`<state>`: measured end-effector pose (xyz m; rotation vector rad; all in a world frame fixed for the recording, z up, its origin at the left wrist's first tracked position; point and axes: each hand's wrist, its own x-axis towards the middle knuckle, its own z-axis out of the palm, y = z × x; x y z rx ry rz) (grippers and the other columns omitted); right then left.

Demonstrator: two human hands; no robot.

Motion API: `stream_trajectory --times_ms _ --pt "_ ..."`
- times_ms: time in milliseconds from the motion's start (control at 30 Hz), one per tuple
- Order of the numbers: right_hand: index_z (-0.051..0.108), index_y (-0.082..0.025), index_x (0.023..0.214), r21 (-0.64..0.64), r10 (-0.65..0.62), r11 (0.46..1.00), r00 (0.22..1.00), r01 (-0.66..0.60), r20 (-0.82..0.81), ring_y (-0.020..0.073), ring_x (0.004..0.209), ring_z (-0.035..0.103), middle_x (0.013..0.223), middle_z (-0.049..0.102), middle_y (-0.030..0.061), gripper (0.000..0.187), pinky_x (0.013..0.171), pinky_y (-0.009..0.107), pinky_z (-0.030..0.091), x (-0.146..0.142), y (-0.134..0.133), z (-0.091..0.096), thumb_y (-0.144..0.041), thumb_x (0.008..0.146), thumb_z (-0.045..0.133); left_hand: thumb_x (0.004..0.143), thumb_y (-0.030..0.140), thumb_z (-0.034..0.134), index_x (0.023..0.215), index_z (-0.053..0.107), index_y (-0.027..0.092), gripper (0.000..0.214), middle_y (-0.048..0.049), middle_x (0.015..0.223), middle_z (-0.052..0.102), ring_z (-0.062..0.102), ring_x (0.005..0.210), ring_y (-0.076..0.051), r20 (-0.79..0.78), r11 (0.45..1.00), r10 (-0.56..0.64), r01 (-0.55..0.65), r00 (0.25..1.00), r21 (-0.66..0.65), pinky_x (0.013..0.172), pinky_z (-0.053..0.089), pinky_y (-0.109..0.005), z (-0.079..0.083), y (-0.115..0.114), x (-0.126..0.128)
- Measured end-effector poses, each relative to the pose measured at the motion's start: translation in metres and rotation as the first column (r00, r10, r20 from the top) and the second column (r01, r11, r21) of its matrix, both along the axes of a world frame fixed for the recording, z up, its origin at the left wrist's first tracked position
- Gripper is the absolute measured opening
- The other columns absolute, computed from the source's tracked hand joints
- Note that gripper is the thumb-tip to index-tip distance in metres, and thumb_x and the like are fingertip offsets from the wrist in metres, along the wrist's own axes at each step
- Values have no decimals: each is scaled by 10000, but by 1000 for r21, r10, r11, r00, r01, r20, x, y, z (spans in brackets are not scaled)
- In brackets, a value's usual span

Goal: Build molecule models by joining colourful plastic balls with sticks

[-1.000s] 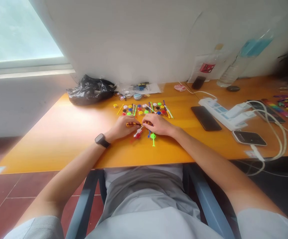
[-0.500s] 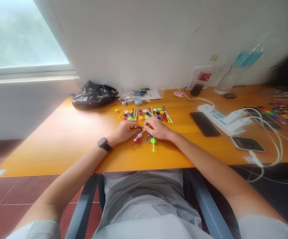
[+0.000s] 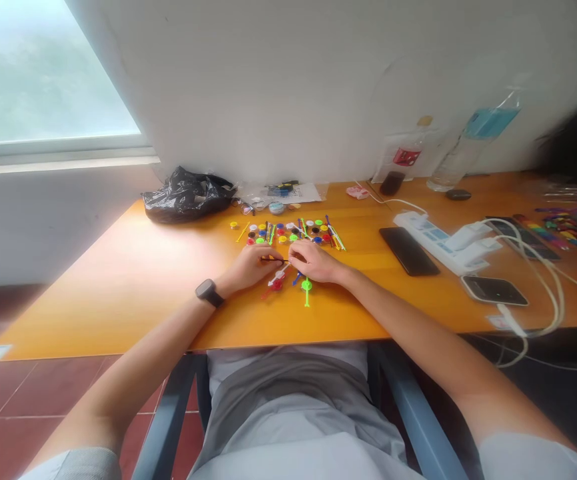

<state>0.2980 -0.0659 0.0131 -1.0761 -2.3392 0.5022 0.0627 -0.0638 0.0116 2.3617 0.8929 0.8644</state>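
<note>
A thin black plastic arrow (image 3: pixel 274 260) lies crosswise between my hands. My left hand (image 3: pixel 249 268) pinches it between thumb and fingers. At its right end, my right hand (image 3: pixel 317 261) is closed on it, with the fingertips partly hidden. Just below my hands is a white arrow (image 3: pixel 277 275) beside a red spinner piece (image 3: pixel 275 285). A blue arrow (image 3: pixel 297 278) pokes out under my right hand, near a green arrow with a round cap (image 3: pixel 307 285). Beyond my hands lie several coloured round caps (image 3: pixel 282 239) and loose arrows (image 3: pixel 336 233).
A black plastic bag (image 3: pixel 186 195) sits at the back left of the wooden table (image 3: pixel 133 287). To the right are a dark phone (image 3: pixel 408 251), a white power strip (image 3: pixel 426 237), a second phone (image 3: pixel 495 290) with cables, and bottles (image 3: pixel 461 157). Part of another person shows far right.
My hands stay together around the black arrow, with only slight finger shifts. The whole view has tilted slightly; the loose pieces lie as before.
</note>
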Motion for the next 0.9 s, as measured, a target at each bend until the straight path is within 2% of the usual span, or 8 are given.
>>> stream_trajectory --times_ms 900 --pt "540 -198 803 4 -19 1000 999 19 29 179 785 526 854 600 35 136 739 301 380 -1 -5 4 -168 935 544 976 375 664 962 805 206 221 -65 916 740 664 812 -183 -15 997 51 -52 999 -50 731 517 -304 -4 3 1"
